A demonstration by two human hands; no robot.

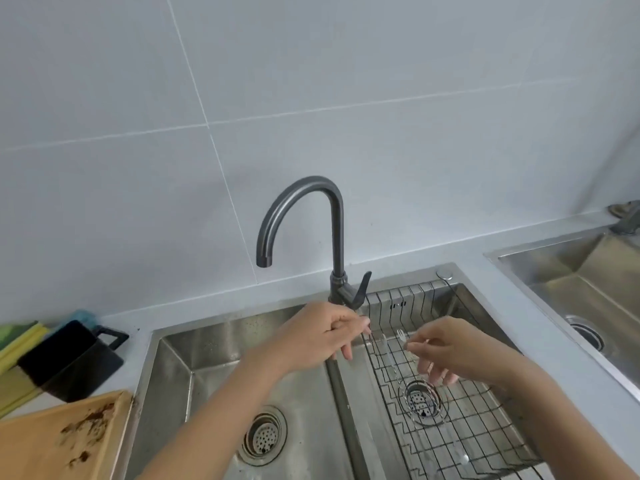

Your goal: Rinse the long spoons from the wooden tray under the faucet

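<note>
My left hand reaches over the divider of the double sink, just below the faucet's lever. Its fingertips pinch the top of a clear long spoon that hangs over the wire rack. My right hand is over the right basin and pinches the thin handle of another clear long spoon, whose tip looks pronged. A third clear spoon lies on the wire rack. The dark faucet has its spout over the left basin, and no water stream shows. The wooden tray, stained brown, sits at the bottom left.
A black cup lies on its side on the counter left of the sink, beside green and yellow cloths. The left basin has a drain strainer. A second sink lies to the right.
</note>
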